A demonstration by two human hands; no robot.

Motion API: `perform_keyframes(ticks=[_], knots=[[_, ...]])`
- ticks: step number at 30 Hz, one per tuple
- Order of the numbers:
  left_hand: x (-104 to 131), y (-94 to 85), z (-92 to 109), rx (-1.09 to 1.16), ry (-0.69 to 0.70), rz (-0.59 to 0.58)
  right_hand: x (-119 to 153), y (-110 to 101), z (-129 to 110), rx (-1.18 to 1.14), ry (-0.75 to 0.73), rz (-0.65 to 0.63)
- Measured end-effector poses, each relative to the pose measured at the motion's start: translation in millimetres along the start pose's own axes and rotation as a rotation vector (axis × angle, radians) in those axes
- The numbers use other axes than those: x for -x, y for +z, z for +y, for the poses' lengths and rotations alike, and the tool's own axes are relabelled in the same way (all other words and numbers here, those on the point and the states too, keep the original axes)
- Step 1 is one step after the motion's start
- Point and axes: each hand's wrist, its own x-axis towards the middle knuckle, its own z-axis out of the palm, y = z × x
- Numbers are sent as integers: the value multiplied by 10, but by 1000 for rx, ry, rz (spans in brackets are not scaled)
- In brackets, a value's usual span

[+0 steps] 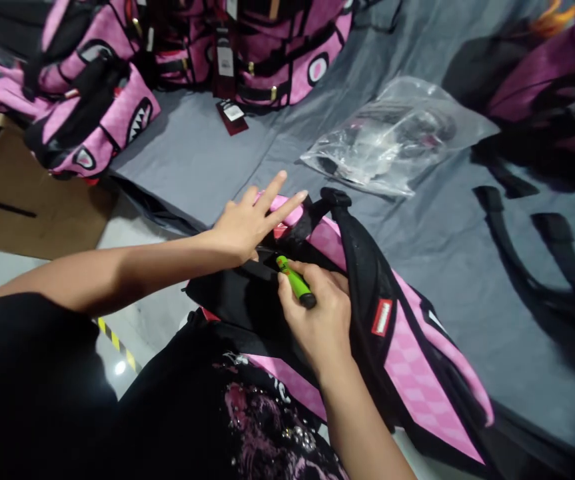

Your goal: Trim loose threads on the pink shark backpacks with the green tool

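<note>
My right hand (320, 303) is closed around a small green-handled tool with a black end (297, 283). The tool's green tip points toward the black back of a pink-and-black backpack (432, 373); its working end cannot be made out. Beside it, my left hand (252, 220) lies over the backpack's upper part with its fingers spread. A black shoulder strap (367, 260) with a buckle (336, 197) runs along the backpack's right side, and a red-and-white label (382, 317) sits on this strap. The backpack rests tilted between my body and the table edge.
A grey cloth (192, 147) covers the table. On it lies a clear plastic bag (397, 137) with things inside. Several pink-and-black bags (267, 60) stand at the back, one with a hanging tag (232, 117). More straps (562, 247) lie at right; a cardboard box (37, 193) stands left.
</note>
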Motion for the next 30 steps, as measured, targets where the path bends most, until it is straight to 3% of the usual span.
perform_keyframes(ticks=[4, 7, 10, 13, 18, 23, 30], knots=[[-157, 56, -82, -15, 110, 16, -53, 37, 101, -14, 52, 8], [-148, 81, -176, 48, 195, 48, -57, 31, 141, -33, 58, 12], [-81, 110, -230, 175, 67, 77, -60, 12, 136, -34, 75, -1], [-71, 114, -237, 281, -127, 0, -91, 7, 99, -8, 91, -33], [-195, 69, -255, 227, -33, -129, -204, 203, 26, -26, 59, -88], [-244, 108, -296, 194, 7, -100, -292, 450, -1, -30, 51, -91], [-247, 146, -356, 217, 26, -76, -295, 448, -44, 32, 39, -67]])
